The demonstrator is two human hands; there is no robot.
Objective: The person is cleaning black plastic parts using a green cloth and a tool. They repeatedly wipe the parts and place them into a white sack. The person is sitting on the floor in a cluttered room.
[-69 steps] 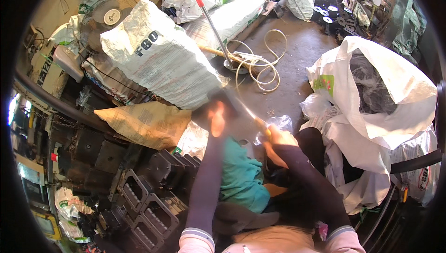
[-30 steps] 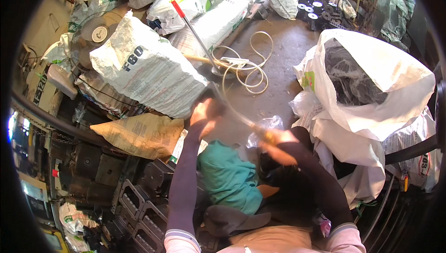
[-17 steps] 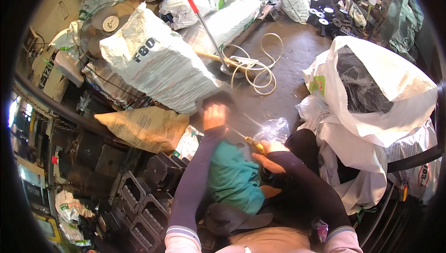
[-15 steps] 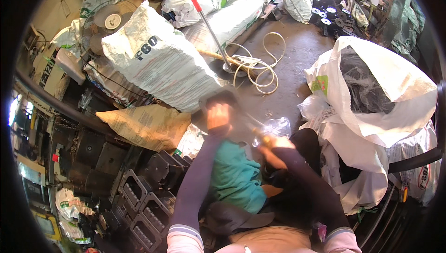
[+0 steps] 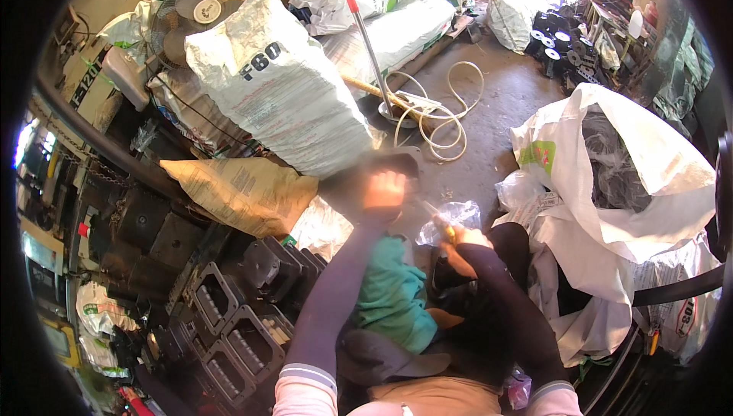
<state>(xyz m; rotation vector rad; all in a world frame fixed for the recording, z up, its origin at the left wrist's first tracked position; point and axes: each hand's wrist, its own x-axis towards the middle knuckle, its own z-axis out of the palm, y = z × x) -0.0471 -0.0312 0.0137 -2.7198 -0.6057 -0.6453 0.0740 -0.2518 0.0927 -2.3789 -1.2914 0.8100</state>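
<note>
Apparently mid-stroke beyond the crumpled teal cloth (image 5: 391,294), my right hand (image 5: 467,240) grips a yellow-handled tool (image 5: 447,228), left hand (image 5: 384,191) a flat dark part (image 5: 406,161); bracing seems needed next.

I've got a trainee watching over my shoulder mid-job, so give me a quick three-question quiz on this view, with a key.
1. Multiple choice: the handle of the slim, straight hand tool in the right hand is a) blue, b) yellow or c) green?
2. True or false: the left hand is also on that tool.
3. Fill in the blank: the large, open white plastic sack stands on the person's ____ side.

Key
1. b, yellow.
2. False: it holds a dark, flat part, blurred in this picture.
3. Right.
</note>
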